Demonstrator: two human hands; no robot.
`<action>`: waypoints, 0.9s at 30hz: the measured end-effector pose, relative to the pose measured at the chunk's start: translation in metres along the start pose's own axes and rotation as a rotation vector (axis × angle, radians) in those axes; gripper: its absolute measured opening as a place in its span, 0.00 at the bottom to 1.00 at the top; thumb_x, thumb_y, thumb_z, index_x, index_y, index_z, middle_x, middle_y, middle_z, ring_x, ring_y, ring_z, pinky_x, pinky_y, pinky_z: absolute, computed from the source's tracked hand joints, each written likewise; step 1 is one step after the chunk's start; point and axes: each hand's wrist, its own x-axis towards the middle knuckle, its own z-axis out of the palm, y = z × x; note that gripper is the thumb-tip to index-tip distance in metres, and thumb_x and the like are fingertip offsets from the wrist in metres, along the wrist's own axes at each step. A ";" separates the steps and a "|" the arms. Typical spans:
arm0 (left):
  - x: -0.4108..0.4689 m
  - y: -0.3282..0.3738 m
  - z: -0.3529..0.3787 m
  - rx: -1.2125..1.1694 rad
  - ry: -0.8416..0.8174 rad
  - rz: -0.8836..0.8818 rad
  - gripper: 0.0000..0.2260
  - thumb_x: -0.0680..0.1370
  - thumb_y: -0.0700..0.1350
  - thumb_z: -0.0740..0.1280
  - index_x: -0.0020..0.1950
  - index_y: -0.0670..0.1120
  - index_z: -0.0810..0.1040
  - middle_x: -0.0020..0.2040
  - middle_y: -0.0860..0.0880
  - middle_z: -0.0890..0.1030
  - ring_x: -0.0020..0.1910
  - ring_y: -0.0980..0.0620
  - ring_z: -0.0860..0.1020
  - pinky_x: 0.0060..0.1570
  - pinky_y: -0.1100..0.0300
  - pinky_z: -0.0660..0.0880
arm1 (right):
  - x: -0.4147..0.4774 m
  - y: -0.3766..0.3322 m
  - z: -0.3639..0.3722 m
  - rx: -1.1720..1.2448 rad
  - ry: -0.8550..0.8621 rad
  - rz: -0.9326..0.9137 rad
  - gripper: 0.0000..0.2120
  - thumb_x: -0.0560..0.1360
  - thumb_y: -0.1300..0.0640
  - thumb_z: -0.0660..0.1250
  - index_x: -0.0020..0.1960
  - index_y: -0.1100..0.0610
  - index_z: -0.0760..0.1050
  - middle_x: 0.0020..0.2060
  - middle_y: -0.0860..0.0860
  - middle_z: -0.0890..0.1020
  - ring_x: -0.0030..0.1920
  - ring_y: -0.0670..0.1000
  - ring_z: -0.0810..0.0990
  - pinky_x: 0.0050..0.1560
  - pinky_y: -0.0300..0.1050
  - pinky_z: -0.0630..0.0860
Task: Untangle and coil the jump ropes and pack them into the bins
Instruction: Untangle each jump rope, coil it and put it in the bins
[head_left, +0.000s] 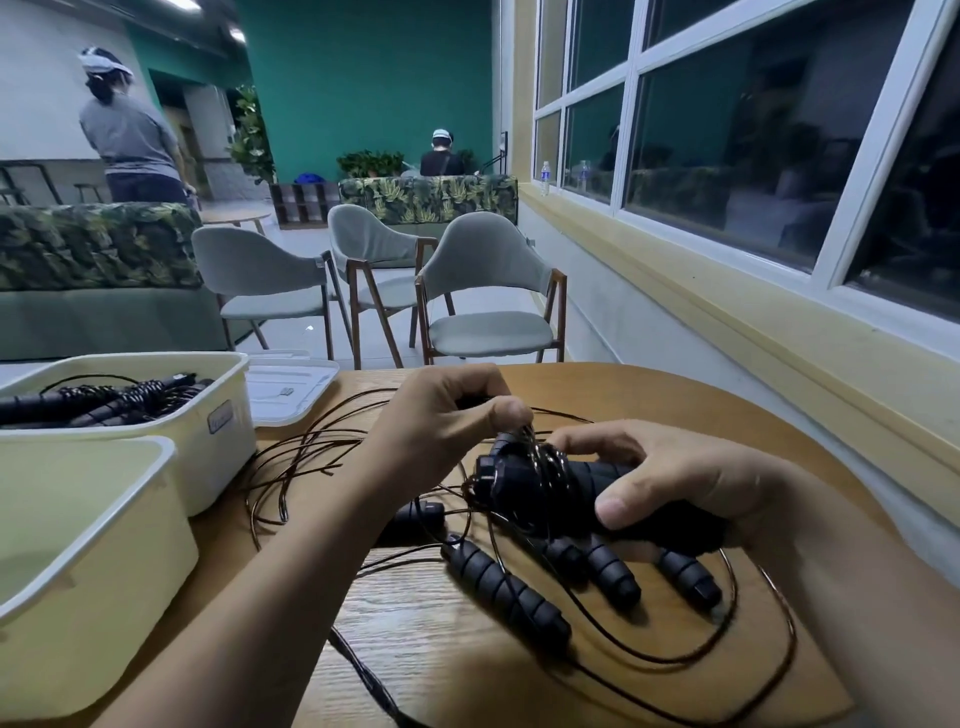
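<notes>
black ribbed handles (506, 592), dark brown cords (311, 447), cream bins (218, 452), wood-grain table (415, 639)

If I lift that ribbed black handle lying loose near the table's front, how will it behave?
The ribbed handle looks rigid, its ridges probably grippy. Being round, it might roll if nudged. Its thin cord looks floppy and would likely trail behind.

Left hand (441, 415): raised, fingers pinched closed, forearm reaching toward 1 o'clock.
Right hand (670, 478): fingers curled in a grasp.
</notes>
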 end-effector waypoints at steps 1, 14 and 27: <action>-0.001 0.002 0.002 -0.019 -0.007 -0.016 0.22 0.72 0.68 0.74 0.39 0.49 0.82 0.35 0.38 0.76 0.34 0.47 0.71 0.36 0.53 0.64 | 0.002 0.000 0.003 0.040 -0.042 -0.035 0.42 0.69 0.61 0.84 0.77 0.66 0.68 0.62 0.72 0.76 0.50 0.64 0.83 0.49 0.58 0.84; -0.002 0.007 0.032 0.367 0.061 0.055 0.33 0.89 0.37 0.56 0.25 0.58 0.72 0.24 0.67 0.72 0.27 0.70 0.71 0.29 0.75 0.63 | 0.016 0.002 0.013 0.180 0.132 -0.390 0.35 0.70 0.53 0.83 0.69 0.64 0.71 0.51 0.65 0.79 0.30 0.49 0.78 0.29 0.37 0.77; -0.005 -0.003 0.038 0.742 -0.037 0.083 0.10 0.86 0.52 0.62 0.51 0.50 0.78 0.34 0.55 0.77 0.32 0.51 0.73 0.33 0.54 0.67 | 0.012 -0.001 0.010 -0.067 0.832 -0.353 0.34 0.61 0.50 0.85 0.63 0.59 0.80 0.45 0.59 0.87 0.33 0.55 0.81 0.31 0.44 0.77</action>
